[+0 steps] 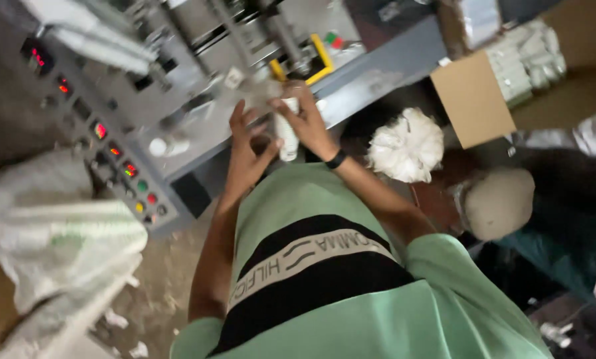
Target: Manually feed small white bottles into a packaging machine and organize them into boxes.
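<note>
I have one small white packet (pixel 287 136) between my two hands, held upright just in front of the grey machine ledge (pixel 378 73). It is a narrow, pale strip, soft-looking and a little crumpled — the blur keeps me from telling more of its surface. My right hand (pixel 308 119) is closed around its upper part, fingers curled over the top, with a black band (pixel 336 159) on that wrist. My left hand (pixel 248 149) is half open, fingers spread and raised, the thumb reaching toward the packet's lower end; whether it actually touches I can't tell.

To my left, the machine's slanted control panel (pixel 105 139) shows one row of lit red displays and small coloured buttons. To my right sits one bunched white plastic bag (pixel 405 146), and beyond it one open cardboard box (pixel 474 96) stacked with what seem to be more pale packets — too smeared to count. One large white sack (pixel 59 246) lies at my lower left.
</note>
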